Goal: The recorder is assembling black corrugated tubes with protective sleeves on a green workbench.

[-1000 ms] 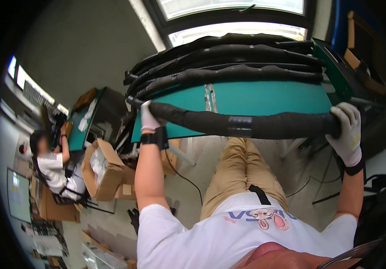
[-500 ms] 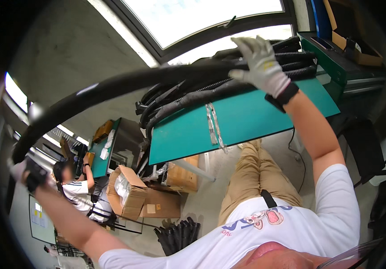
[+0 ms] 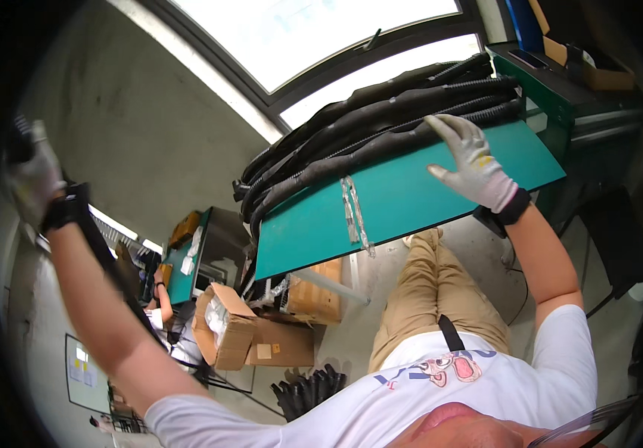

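My left hand (image 3: 35, 170), in a pale work glove with a black wristband, is raised at the far left rim. Its fingers are wrapped round a black hose (image 3: 99, 243), part of which hangs down behind my forearm. My right hand (image 3: 472, 160), gloved likewise, hovers over the teal table (image 3: 411, 175) with thumb and fingers apart and nothing in it. Just beyond it lies a long bundle of black hoses (image 3: 381, 116), some corrugated and some smooth, curving down over the table's left end. Two crinkled silvery strips (image 3: 353, 216) hang over the near edge.
Open cardboard boxes (image 3: 224, 326) stand on the floor left of the table, with black tubes (image 3: 308, 392) nearer me. A co-worker (image 3: 159, 310) is at another teal bench. A dark cabinet (image 3: 598, 112) and a black chair (image 3: 616, 239) are at right; a window (image 3: 321, 37) lies behind.
The hose that arched across between my hands has left my right hand and swung left. My left hand has risen with it. My right hand has drawn back lower and to the right.
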Tool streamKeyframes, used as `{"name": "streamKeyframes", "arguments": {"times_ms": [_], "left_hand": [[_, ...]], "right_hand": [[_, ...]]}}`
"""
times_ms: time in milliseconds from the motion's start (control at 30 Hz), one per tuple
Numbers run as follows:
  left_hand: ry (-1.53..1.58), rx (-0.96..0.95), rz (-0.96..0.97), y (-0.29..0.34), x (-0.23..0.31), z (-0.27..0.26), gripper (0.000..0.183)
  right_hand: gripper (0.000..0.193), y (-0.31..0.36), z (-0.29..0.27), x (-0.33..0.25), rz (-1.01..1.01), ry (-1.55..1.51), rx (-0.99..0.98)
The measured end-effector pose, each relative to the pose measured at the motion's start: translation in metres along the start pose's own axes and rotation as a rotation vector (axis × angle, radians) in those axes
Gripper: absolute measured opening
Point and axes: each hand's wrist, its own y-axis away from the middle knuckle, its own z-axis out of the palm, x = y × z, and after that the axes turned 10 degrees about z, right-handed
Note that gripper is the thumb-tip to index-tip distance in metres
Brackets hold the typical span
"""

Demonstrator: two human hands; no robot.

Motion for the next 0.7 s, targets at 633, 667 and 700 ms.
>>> {"name": "streamKeyframes", "arguments": {"times_ms": [633, 667, 700], "left_hand": [[1.235, -0.546, 0.36, 0.41, 0.398, 0.014, 0.07], [1.258, -0.498, 0.304, 0.411, 0.402, 0.011, 0.07], [1.255, -0.53, 0.301, 0.41, 0.403, 0.01, 0.073]], "right_hand": [[0.094, 0.075, 0.058, 0.06, 0.186, -0.085, -0.245], [0.094, 0.068, 0.065, 0.059, 0.227, -0.085, -0.267], [0.08, 0.055, 0.072, 0.061, 0.272, -0.101, -0.253]]}}
